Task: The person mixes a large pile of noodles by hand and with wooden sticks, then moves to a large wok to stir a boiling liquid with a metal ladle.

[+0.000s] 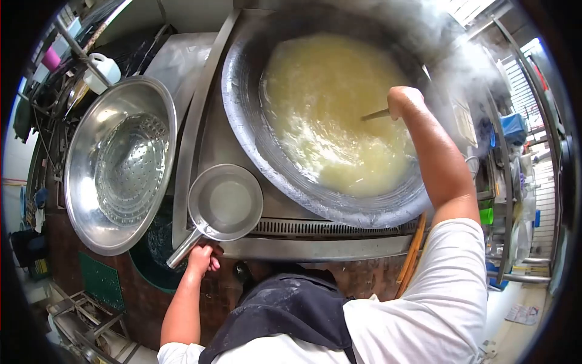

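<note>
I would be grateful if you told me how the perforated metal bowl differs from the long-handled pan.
The perforated bowl looks wider than the long-handled pan. The bowl shows many small holes, whereas none are visible in the pan. The left hand is at the pan's handle, while the bowl sits apart from that hand. Both are round and silvery.

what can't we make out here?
All in the head view:
Rod, lower end: under cloudy liquid.
Rod, upper end: inside the right hand.
Wok, bottom: covered by the liquid.
Wok, far rim: blurred by steam.
Tub, upper part: behind the colander.
Sheet, lower right: print too small.
</note>
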`<state>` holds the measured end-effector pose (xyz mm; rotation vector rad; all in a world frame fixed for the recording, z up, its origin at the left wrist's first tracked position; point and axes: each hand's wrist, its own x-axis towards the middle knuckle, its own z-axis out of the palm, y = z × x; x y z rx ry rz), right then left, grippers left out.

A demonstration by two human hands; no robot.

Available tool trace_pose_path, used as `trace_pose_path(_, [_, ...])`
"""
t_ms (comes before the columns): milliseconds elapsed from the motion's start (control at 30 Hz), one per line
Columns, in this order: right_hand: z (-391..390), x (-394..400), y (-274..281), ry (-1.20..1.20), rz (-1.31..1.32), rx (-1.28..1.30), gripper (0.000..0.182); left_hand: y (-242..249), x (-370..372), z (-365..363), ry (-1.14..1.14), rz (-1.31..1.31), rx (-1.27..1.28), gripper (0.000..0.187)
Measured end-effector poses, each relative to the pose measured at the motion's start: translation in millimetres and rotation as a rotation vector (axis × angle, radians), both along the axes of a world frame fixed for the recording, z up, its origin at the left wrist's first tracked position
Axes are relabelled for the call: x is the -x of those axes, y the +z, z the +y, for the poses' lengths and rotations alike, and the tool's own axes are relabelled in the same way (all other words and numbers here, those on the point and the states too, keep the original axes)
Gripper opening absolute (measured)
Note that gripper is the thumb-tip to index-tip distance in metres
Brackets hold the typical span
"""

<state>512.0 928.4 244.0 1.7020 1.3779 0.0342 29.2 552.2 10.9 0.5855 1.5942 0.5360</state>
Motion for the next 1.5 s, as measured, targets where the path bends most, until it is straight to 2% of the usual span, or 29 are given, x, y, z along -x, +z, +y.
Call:
trace_pose_path(100, [-30.0,6.4,1.8,0.044,0.043,-0.042,0.024,3.9,1.6,-1.4,-0.022,-0.007,0.003,0.036])
trace_pose_path(200, [-75.1,-28.1,-47.1,0.081,0.160,-0.171,0.027,6.5,-1.2,-3.1,0.027,-0.060,-0.086,0.042])
trace_pose_path(267, [-135.8,-16.3,-48.7,0.022,0.192,-0.112,0.028,6.8,1.5,-4.8,-0.006,-0.077,-0.074,0.041])
trace_pose_path(333, [-193.2,-18.3,-54.4,-0.038,0.346,-0.241,0.029,7.2,2.3,-4.1,-0.050,-0.063,-0.088,0.040])
trace_pose_path(467, [-279.7,-5.6,-17.6,-0.067,0.428,-0.313,0.032,-3.5,9.8,-5.7,-0.175,-0.040,-0.080,0.037])
trace_pose_path(533, [-311.9,-1.5,8.3,-0.073,0.465,-0.484,0.033,-9.4,12.9,-5.7,-0.193,-0.063,-0.091,0.038])
trace_pose_path(600, [-335.1,-9.9,24.1,0.002,0.485,-0.533,0.033,-4.3,12.1,-4.9,-0.195,-0.075,-0.082,0.039])
trace_pose_path(733, [-355.1,10.2,57.3,0.026,0.446,-0.425,0.036,-4.0,12.9,-7.3,-0.199,-0.058,-0.089,0.041])
trace_pose_path(867, [-331.3,6.4,36.6,-0.003,0.390,-0.376,0.037,-7.5,12.7,-4.9,-0.194,-0.078,-0.067,0.043])
trace_pose_path(900, [-314.2,10.7,29.8,-0.006,0.321,-0.266,0.036,-6.3,12.5,-4.3,-0.205,-0.065,-0.068,0.044])
trace_pose_path(1000, [-270.2,-2.7,-7.5,0.015,0.350,-0.305,0.034,0.8,8.2,-3.4,-0.152,-0.051,-0.058,0.045])
trace_pose_path(1100, [-192.0,-18.8,-54.7,-0.021,0.364,-0.352,0.032,7.8,0.9,0.4,-0.075,-0.001,-0.001,0.043])
trace_pose_path(1167, [-106.7,-37.1,-80.6,-0.038,0.286,-0.349,0.027,-2.6,0.4,-0.7,-0.014,-0.003,-0.024,0.043])
trace_pose_path(1200, [-74.8,-32.6,-70.3,-0.043,0.312,-0.391,0.024,-0.6,-1.1,-0.5,0.008,-0.002,-0.028,0.043])
trace_pose_path(1267, [-19.5,-21.9,-59.7,-0.205,0.269,-0.261,0.024,-6.6,4.7,-2.3,-0.012,0.007,0.019,0.043])
trace_pose_path(1333, [2.6,-38.3,-101.1,-0.132,0.357,-0.535,0.025,-2.4,1.1,0.5,0.005,0.021,0.051,0.043])
trace_pose_path(1500, [3.0,-60.8,-109.1,-0.095,0.398,-0.627,0.029,-1.3,5.0,-3.2,-0.007,0.002,0.050,0.034])
